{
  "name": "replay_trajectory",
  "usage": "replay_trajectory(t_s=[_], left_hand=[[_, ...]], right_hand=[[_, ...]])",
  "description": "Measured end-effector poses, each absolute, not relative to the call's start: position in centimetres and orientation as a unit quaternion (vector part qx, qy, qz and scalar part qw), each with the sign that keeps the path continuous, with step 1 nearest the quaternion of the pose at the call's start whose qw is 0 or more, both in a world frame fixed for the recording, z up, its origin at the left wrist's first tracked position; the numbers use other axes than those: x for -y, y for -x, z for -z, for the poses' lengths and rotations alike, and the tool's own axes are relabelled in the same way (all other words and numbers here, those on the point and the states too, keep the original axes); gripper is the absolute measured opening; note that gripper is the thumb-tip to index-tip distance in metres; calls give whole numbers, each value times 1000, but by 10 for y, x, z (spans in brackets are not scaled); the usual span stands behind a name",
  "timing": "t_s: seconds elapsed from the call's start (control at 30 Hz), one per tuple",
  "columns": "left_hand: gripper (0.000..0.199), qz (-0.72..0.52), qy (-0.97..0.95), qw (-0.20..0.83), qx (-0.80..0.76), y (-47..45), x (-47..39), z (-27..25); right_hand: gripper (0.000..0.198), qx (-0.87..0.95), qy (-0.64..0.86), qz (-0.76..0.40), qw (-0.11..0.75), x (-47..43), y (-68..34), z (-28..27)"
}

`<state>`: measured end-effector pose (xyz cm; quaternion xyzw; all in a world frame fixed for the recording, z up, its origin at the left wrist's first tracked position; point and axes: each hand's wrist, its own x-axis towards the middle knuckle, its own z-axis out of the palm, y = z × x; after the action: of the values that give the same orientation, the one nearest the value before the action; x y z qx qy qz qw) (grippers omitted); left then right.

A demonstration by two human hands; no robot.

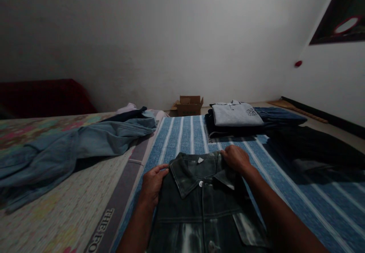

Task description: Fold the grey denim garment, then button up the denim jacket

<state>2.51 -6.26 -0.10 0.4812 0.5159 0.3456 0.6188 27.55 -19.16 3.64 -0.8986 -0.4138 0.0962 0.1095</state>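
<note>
- Your two hands rest on a dark washed denim jacket (203, 203) laid flat, front up, on a blue striped sheet (182, 139) spread over the bed.
- Your left hand (152, 184) sits at the jacket's left shoulder, fingers curled loosely over the edge of the cloth beside the collar, thumb pointing toward the collar; it presses or lightly grips the fabric, not a closed fist.
- Your right hand (235, 158) lies at the top right of the collar, knuckles up, fingers bent down onto the cloth; whether they pinch the fabric or only press it cannot be told.
- The jacket lies directly below and between both hands, its collar spread open between them, a small white label showing inside the neck and a light button at the throat. Its lower part runs toward you between your forearms, with a chest pocket flap visible on the right.
- Well beyond the hands, a pile of folded clothes (236, 118) topped by a grey shirt sits on the sheet.
- To the left, a light blue denim garment (74, 146) lies rumpled across a patterned mattress (57, 211).
- A dark garment (310, 146) lies to the right, and a cardboard box (188, 105) stands by the far wall.
</note>
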Motion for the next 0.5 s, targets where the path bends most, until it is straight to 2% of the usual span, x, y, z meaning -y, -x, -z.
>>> replay_trajectory(t_s=[0.1,0.23,0.3,0.37,0.5], left_hand=[[27,-335,-525,573,-533,-22,60,0],[17,-335,-632,376,-589,-20,55,-20],[17,-321,-686,313,-573,-27,56,-38],[20,-301,-745,308,-509,-42,61,-56],[13,-202,-805,387,-401,-97,80,-72]], right_hand=[[41,415,896,-93,126,197,-282,-34],[38,399,900,-77,160,209,-295,-30],[34,401,896,-68,178,216,-303,-26],[30,422,880,-68,207,223,-311,-20],[33,492,817,-129,273,236,-314,-10]])
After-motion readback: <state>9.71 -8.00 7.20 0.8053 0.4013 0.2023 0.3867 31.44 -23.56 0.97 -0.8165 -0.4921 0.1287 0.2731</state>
